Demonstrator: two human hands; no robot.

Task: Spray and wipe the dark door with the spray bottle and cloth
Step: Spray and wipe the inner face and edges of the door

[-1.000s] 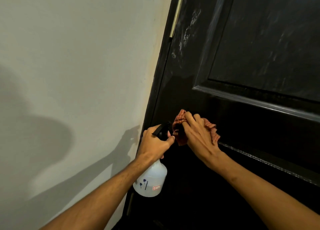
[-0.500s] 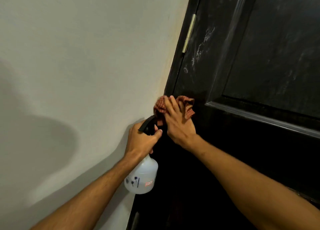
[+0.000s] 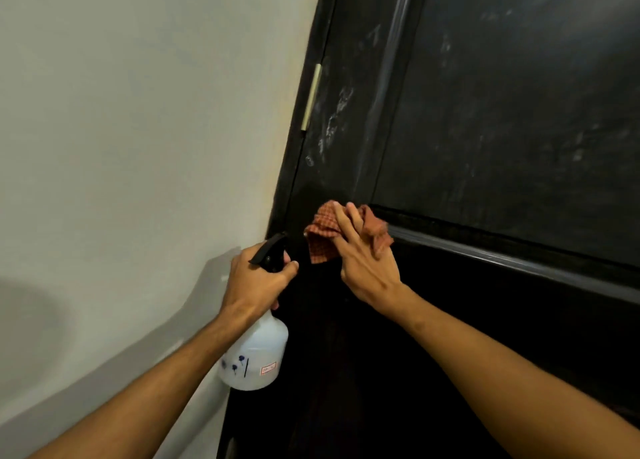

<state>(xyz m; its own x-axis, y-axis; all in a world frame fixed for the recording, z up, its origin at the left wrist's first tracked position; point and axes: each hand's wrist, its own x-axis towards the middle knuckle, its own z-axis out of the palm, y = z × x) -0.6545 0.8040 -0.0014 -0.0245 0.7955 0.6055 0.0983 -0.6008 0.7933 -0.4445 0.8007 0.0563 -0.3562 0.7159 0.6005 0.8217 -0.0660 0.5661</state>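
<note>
The dark door fills the right side, with white smears near its left edge and a raised panel moulding. My right hand presses an orange checked cloth flat against the door, just below the panel's lower left corner, with fingers straight over the cloth. My left hand grips the neck and black trigger head of a white spray bottle, held upright beside the door's left edge, nozzle pointing up and right.
A pale wall takes up the left half and carries shadows of my arms. A pale metal hinge sits on the door's left edge above the cloth. The door frame runs diagonally between wall and door.
My right hand has slid the cloth up the door, from below the moulding to beside the panel's lower left corner. My left hand with the bottle rose along with it.
</note>
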